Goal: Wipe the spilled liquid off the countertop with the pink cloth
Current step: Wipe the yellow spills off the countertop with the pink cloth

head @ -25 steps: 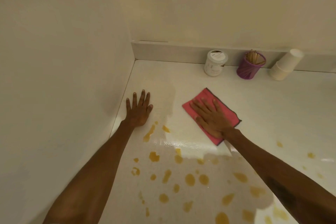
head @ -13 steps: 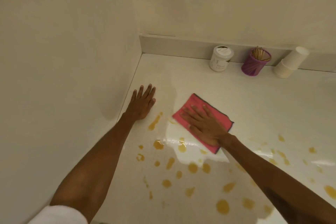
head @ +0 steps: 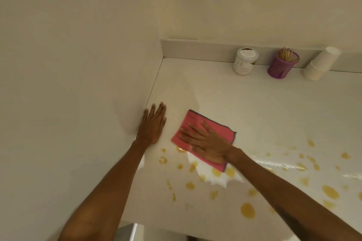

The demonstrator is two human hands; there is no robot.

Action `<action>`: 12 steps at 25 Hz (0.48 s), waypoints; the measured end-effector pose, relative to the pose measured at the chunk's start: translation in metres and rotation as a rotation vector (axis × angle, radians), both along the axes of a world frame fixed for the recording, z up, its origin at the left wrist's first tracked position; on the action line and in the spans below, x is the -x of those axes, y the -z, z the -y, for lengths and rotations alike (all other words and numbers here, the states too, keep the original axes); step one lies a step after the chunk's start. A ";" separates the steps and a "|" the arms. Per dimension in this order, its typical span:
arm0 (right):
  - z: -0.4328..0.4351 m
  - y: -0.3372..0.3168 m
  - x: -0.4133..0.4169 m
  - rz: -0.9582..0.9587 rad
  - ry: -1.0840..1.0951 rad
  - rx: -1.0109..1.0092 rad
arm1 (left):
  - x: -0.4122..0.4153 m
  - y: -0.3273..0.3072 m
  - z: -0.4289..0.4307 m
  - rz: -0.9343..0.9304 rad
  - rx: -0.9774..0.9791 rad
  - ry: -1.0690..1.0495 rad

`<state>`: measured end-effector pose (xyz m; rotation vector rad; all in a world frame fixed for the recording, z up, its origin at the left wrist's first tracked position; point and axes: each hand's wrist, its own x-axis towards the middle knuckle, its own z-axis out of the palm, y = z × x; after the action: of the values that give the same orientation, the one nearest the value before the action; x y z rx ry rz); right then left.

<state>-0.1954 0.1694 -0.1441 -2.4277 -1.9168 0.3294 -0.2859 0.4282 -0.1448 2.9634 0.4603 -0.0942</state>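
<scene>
Near the left wall of the desk [head: 244, 100], the pink cloth [head: 197, 123] is pressed flat under the right hand [head: 205, 144], whose fingers are spread wide and laid open on the fabric; nothing is gripped, the cloth being merely held down by the palm. A dark stitched border is seen along the cloth's far and right edges. Just beside it, to the left, the left hand [head: 153, 123] is laid palm down on the bare desk surface against the foot of the wall [head: 78, 84], its fingers straight and close together, with nothing held.

Yellow spilled liquid [head: 247, 210] is scattered in drops and blotches over the near part of the desk, below and to the right of the cloth; one drop is partly covered by the cloth's near edge. A wet, shiny streak is visible beside the right forearm.

Along the back ledge, well apart from the hands, a white jar [head: 245, 61], a purple holder [head: 282, 66] filled with wooden sticks, and a tilted stack of white paper cups [head: 320, 63] are lined up from left to right.
</scene>
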 end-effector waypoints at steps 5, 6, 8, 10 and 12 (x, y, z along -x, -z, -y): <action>0.030 -0.004 -0.060 0.025 0.286 0.040 | 0.003 0.001 0.006 0.022 -0.003 -0.026; 0.011 -0.007 -0.063 0.012 0.352 0.033 | 0.002 0.002 0.006 0.021 -0.010 -0.034; -0.028 -0.012 -0.044 -0.034 0.372 0.013 | 0.002 0.002 0.005 -0.002 -0.023 -0.033; -0.048 -0.007 0.000 -0.063 0.311 -0.008 | 0.003 0.000 0.003 -0.040 -0.005 -0.016; -0.051 -0.003 0.058 -0.053 0.244 -0.020 | 0.002 -0.007 0.001 -0.080 0.053 0.012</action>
<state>-0.2539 0.2209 -0.1415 -2.5735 -1.5728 0.3570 -0.2875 0.4272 -0.1375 2.9192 0.4435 -0.2239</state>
